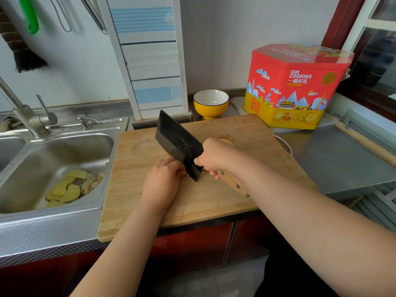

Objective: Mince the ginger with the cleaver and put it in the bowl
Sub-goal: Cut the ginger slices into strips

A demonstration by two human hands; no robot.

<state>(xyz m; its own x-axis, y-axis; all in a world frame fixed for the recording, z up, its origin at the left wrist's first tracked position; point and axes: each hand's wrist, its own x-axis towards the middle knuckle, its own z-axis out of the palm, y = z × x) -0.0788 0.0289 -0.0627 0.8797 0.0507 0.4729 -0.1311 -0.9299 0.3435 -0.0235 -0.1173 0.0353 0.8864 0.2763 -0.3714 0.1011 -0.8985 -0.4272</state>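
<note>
A dark cleaver point(177, 142) with a wooden handle stands tilted on the wooden cutting board point(214, 198), its heel touching the board. My right hand point(214, 156) grips the cleaver where blade meets handle. My left hand point(164, 181) lies on the board right beside the blade with its fingers curled down; what they hold against the blade is hidden. A bit of yellow ginger point(228, 142) shows just behind my right hand. The yellow bowl point(211, 103), white inside, stands beyond the board's far edge and looks empty.
A steel sink point(57, 166) at the left holds several yellow slices and peels point(68, 188); its tap point(27, 118) rises behind. A red and yellow cookie tin point(297, 86) stands at the back right. A steel counter point(334, 159) and a wooden rolling pin point(368, 144) lie to the right.
</note>
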